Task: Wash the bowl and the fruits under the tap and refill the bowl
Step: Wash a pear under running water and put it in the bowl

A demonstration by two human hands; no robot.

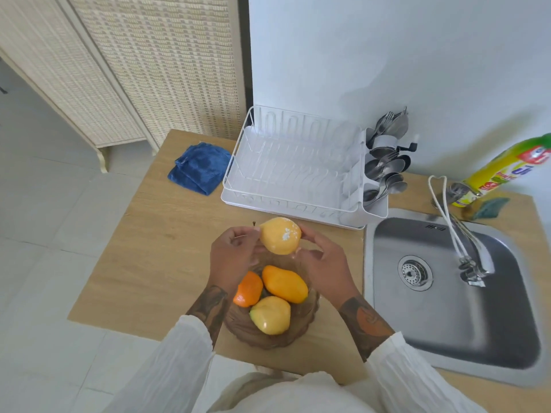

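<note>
Holding a yellow fruit [280,235] just above the bowl [238,324], I have my left hand [234,254] and right hand [320,263] curled against its two sides. It looks smooth, firm and light, likely slippery once wet, so I'd cup its widest part. Three fruits remain in the bowl, beside the sink [387,293].

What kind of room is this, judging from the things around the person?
Most likely a small home kitchen: a steel sink with a tap, a white dish rack holding cutlery, and a dish soap bottle.
</note>
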